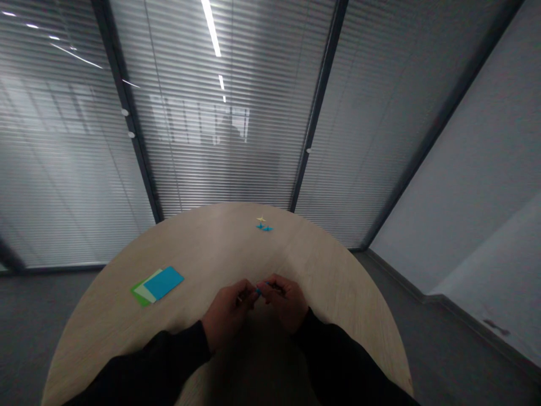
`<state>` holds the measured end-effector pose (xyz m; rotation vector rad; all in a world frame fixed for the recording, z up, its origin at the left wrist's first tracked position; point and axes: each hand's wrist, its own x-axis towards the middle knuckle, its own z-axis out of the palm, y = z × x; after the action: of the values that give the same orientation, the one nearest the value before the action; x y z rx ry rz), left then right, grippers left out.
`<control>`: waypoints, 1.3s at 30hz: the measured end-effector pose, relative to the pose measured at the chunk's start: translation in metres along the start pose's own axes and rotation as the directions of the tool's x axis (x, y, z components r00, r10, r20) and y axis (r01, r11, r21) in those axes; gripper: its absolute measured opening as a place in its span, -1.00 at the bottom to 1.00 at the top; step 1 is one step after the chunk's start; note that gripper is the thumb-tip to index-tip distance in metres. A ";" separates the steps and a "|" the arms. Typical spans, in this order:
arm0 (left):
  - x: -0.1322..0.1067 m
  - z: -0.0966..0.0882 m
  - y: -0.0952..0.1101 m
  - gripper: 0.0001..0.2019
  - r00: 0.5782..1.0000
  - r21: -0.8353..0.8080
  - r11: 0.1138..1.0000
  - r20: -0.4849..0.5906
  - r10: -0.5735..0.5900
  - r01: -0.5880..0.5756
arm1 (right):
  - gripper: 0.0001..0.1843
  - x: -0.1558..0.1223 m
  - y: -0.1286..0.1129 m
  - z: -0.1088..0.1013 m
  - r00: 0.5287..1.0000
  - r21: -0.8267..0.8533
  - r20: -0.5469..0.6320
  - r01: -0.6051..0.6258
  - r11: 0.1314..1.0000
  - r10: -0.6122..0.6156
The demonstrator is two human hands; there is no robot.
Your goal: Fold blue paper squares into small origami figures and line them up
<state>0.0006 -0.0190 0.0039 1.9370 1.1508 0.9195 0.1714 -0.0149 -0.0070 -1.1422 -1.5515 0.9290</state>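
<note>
Close together over the near middle of the table, my left hand (230, 309) and my right hand (286, 300) pinch a small blue piece of folded paper (258, 291) between their fingertips. Most of that piece is hidden by the fingers, so its shape cannot be made out. Farther back stand small folded paper figures: a yellow one (261, 219) and two blue ones, the left (260, 226) and the right (267, 229). They look like little origami birds, though they are too small to be sure.
A blue sheet of paper (164, 282) lies over pale and bright green sheets (141, 295) left of my hands. The round wooden table (338, 293) curves away toward glass panels with blinds (228, 169). A white wall (477, 186) rises at the right.
</note>
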 end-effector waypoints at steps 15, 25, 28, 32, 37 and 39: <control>0.002 0.002 -0.005 -0.67 0.999 -0.043 0.998 0.013 0.036 -0.036 | -0.70 0.002 0.003 0.000 1.000 0.003 0.008 -0.020 1.000 0.020; 0.002 0.000 -0.006 -0.72 0.998 -0.163 0.986 0.059 -0.017 0.027 | -0.68 0.004 0.005 -0.001 0.998 0.077 -0.036 -0.039 0.996 0.042; 0.003 0.000 -0.009 -0.75 0.998 -0.171 0.984 0.048 -0.044 0.052 | -0.66 0.005 0.009 0.001 0.997 0.097 -0.054 -0.055 0.994 0.060; 0.005 0.000 -0.012 -0.75 0.998 -0.220 0.974 0.015 -0.054 0.056 | -0.67 0.004 0.012 0.004 0.999 0.133 -0.033 -0.032 0.991 0.037; 0.005 -0.003 -0.015 -0.76 0.996 -0.243 0.966 0.020 -0.087 0.089 | -0.66 0.004 0.009 0.003 1.000 0.095 0.007 -0.031 0.995 0.031; 0.004 -0.003 -0.014 -0.76 0.996 -0.276 0.957 0.030 -0.085 0.090 | -0.66 0.005 0.008 0.001 0.999 0.125 0.023 -0.039 0.991 0.037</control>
<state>-0.0068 -0.0092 -0.0053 1.6527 1.0284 0.9586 0.1719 -0.0079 -0.0133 -1.0791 -1.4699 1.0519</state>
